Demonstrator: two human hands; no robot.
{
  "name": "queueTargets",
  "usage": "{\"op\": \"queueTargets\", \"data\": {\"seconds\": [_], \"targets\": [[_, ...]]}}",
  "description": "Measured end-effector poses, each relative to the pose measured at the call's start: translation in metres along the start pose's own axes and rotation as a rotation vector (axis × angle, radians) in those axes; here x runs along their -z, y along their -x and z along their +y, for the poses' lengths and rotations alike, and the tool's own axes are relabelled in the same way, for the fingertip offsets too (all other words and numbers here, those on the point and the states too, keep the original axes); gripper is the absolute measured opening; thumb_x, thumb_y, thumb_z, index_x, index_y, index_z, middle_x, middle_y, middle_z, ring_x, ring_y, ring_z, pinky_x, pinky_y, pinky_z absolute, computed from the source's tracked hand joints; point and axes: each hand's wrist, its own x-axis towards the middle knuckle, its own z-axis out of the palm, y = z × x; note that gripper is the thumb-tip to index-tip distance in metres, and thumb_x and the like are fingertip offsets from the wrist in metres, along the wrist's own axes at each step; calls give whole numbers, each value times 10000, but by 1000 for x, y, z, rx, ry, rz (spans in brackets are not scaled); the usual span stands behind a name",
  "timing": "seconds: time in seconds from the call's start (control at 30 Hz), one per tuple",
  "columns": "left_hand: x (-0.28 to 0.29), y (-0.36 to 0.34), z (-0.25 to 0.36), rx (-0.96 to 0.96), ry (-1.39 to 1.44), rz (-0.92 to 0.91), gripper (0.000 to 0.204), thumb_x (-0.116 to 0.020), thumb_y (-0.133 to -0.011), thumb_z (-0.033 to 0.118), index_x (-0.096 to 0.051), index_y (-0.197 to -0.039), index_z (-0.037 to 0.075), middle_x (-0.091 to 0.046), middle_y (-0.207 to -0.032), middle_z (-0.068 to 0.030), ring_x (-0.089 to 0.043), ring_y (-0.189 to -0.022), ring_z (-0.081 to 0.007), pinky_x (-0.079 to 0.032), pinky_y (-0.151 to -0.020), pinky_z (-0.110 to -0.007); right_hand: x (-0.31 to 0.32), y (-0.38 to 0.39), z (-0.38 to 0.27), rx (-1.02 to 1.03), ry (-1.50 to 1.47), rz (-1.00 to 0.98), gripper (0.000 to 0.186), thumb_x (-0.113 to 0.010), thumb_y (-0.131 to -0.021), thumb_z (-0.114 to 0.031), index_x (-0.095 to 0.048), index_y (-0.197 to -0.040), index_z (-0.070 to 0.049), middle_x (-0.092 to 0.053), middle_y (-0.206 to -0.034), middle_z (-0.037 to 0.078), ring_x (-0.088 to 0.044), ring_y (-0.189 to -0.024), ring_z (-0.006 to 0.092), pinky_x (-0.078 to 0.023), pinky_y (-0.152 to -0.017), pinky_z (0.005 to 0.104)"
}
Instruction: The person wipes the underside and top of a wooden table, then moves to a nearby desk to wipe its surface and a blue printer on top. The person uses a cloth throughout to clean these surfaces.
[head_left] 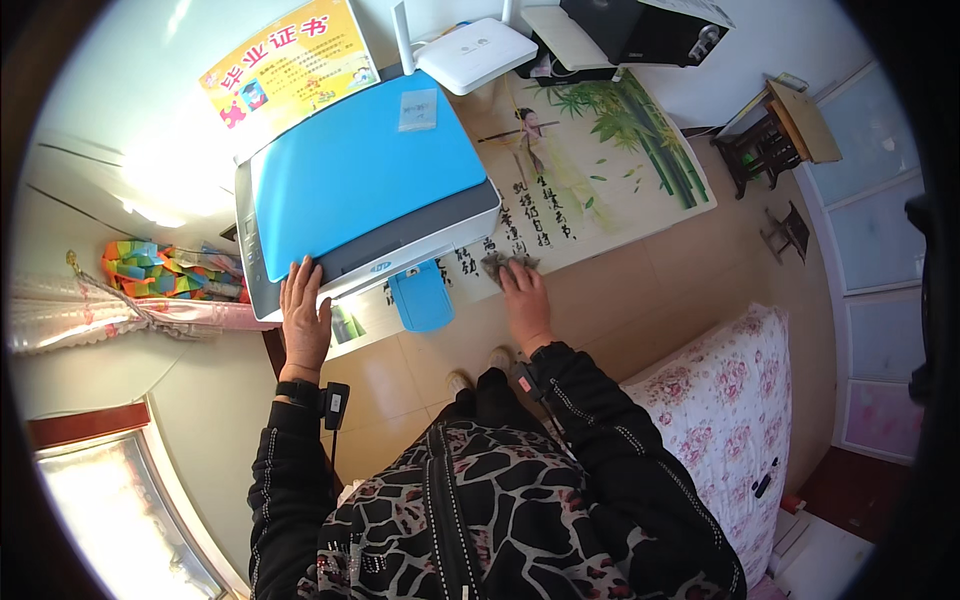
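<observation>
A printer [360, 190] with a blue lid and a white-and-grey body stands on the table at the left. My left hand [304, 315] lies on its front left edge, fingers stretched out and nothing held. Below the printer's front, a blue paper tray [422, 300] sticks out past the table edge. To the right of that tray my right hand [526, 302] presses a bunched grey cloth [494, 264] onto the front edge of the table. The fingers partly cover the cloth. A printed mat [610, 200] with bamboo, a figure and writing covers the tabletop.
Behind the printer are a white router [478, 55] with antennas, a black speaker-like box [655, 35] and a yellow certificate poster [290, 70]. A flowered cover [710, 410] drapes a bed at the right. A small wooden stand [775, 135] is beyond the table's right end.
</observation>
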Motion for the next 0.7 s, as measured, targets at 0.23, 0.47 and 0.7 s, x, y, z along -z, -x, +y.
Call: {"op": "queueTargets", "data": {"seconds": [0.23,0.47,0.7], "targets": [[3,1,-5,-32,6,-27,571,-636,-843,10,-497,-1394,65,-389,-1538,-90,-316,-1440,-329,-255,-1180,-477,6,28,-15,-96,-285,11,350,-574,-869,-55,-619,-1216,-67,-543,-1312,88,-497,-1145,324,-446,-979,415],[3,0,-3,-68,-34,-70,593,-598,-840,-4,-457,-1415,42,-373,-1544,-108,-292,-1446,-348,-232,-1185,-483,-73,86,-15,-1123,-923,-99,269,-598,-892,-89,-605,-1153,-27,-625,-1056,185,-586,-976,364,-493,-854,441],[3,1,-2,-91,-49,-91,646,-609,-819,-24,-422,-1434,34,-355,-1552,-128,-293,-1445,-354,-241,-1185,-470,-173,49,-41,-673,-1083,-113,315,-694,-820,-190,-633,-1065,-2,-661,-1028,214,-639,-982,356,-531,-815,422]]}}
